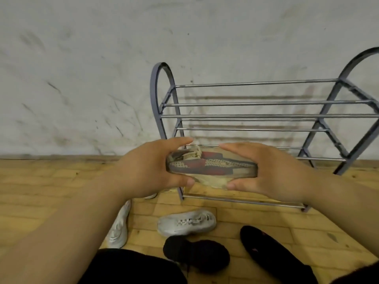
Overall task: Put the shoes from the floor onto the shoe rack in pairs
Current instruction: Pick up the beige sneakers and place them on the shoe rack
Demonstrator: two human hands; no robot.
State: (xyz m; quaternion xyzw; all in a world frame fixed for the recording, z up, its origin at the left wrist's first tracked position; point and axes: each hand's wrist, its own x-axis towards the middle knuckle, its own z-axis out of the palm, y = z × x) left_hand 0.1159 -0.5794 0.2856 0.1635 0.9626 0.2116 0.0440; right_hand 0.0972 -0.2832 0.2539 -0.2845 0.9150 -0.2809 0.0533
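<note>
A beige and red patterned sneaker [211,165] is held sideways in the air between my left hand [151,167] at one end and my right hand [272,171] at the other. It hangs in front of the lower left part of the metal shoe rack [256,115], whose rails carry no shoes. On the floor below lie a white sneaker [186,222], another white sneaker [120,226] partly hidden under my left forearm, a black shoe [196,255] and a second black shoe [264,249].
The rack stands against a scuffed white wall [82,78] on a wooden floor [30,191]. My dark-clothed legs [131,267] fill the bottom edge, close to the black shoes.
</note>
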